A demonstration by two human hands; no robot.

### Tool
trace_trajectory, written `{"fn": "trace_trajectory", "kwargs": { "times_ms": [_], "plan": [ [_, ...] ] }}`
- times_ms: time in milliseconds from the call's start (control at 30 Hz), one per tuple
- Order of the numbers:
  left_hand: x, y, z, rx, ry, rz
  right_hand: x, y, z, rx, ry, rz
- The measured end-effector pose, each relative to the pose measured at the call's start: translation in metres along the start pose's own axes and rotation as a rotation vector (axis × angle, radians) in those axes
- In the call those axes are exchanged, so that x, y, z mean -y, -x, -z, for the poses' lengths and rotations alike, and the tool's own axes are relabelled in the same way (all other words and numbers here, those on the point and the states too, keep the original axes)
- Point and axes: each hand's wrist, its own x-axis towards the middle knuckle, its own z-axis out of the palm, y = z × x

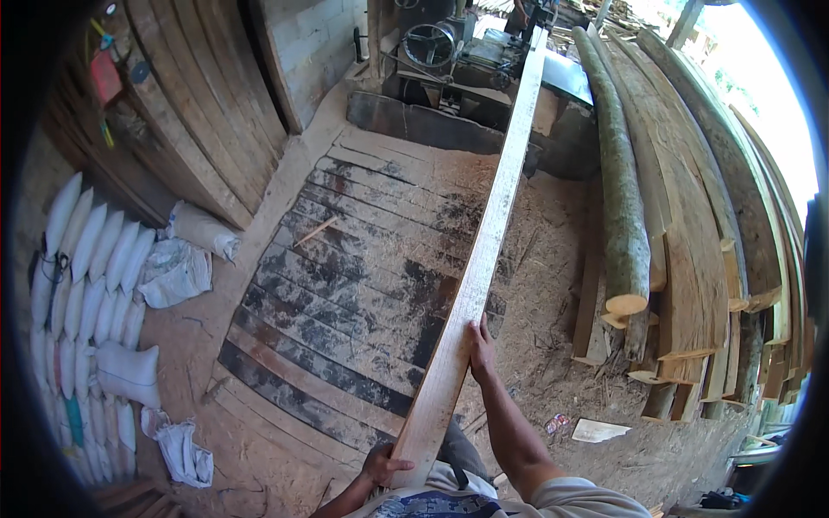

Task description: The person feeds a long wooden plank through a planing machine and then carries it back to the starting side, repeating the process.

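Note:
A long, pale wooden plank (471, 285) runs from my waist to the machine at the far end, where a sawmill-like machine (492, 65) stands. My left hand (384, 466) grips its near end from the left, thumb lying on the top face. Farther along, my right hand (482, 348) holds the right edge; most of its fingers are hidden beneath the wood. The near end of the plank rests close against my shirt. A person (522, 13), only partly visible, stands by the machine at the plank's far end.
Logs and thick boards (691, 259) are stacked along the right. Dusty floor boards (337, 268) lie left of the plank, with a thin stick (315, 231) on them. White sacks (95, 285) are piled at the left, near leaning wooden slabs (199, 95). A handwheel (429, 46) faces me at the back.

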Motion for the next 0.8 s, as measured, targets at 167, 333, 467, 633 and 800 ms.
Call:
{"fn": "trace_trajectory", "kwargs": {
  "times_ms": [167,333,467,633,800],
  "plan": [
    [-0.131,-0.083,-0.051,0.055,0.019,-0.066,0.059,-0.131,0.008,-0.011,0.090,0.010],
    [-0.247,-0.189,-0.096,0.080,-0.020,-0.027,0.097,-0.280,0.032,-0.051,0.030,0.062],
    [-0.326,-0.288,-0.119,0.085,-0.061,-0.046,0.153,-0.405,0.031,-0.111,0.165,0.083],
    [-0.448,-0.398,-0.160,0.092,-0.106,0.067,0.215,-0.514,0.047,-0.099,0.237,0.073],
    [-0.538,-0.511,-0.193,-0.017,-0.102,-0.011,0.222,-0.534,0.077,-0.017,0.225,-0.013]
  ]
}}
